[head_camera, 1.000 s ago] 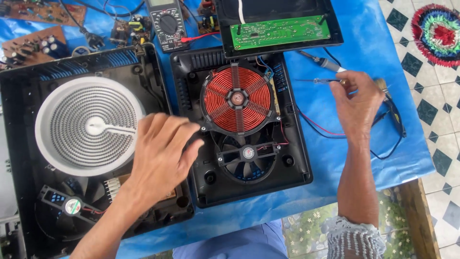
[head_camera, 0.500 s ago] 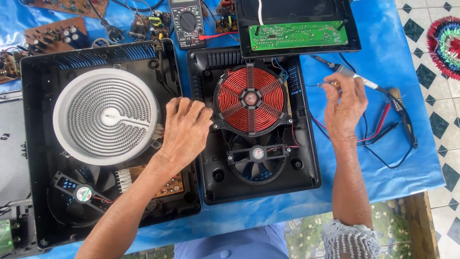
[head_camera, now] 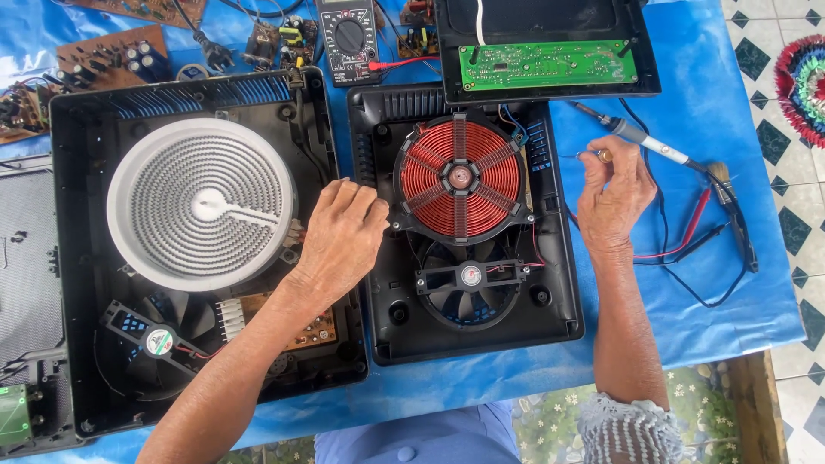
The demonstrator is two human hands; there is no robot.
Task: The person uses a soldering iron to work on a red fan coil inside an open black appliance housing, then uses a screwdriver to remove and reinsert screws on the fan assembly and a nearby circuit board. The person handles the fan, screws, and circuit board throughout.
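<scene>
1. Both cooker housings opened on the bench (head_camera: 739,103), blue cloth. Right unit (head_camera: 468,344): copper coil (head_camera: 460,176) and fan (head_camera: 468,279) exposed, its lid w/ green PCB (head_camera: 550,64) flipped back above. Left unit (head_camera: 206,378): white radiant element (head_camera: 202,202) and small fan (head_camera: 155,339) exposed.
2. Judged: teardown done; nothing reassembled, coil and boards in place, probes (head_camera: 705,223) and soldering iron (head_camera: 640,137) lying unused by the R hand.
3. L hand (head_camera: 339,236) flat on the seam btw the two housings, fingers together, gripping nothing.
4. R hand (head_camera: 610,193) on cloth just right of the right unit; fingers pinched on a small brass-coloured part (head_camera: 605,155).
5. Vs 0.5 s ago: both hands in about the same places; camera view shifted, R hand slightly nearer the housing edge. No parts moved.
</scene>
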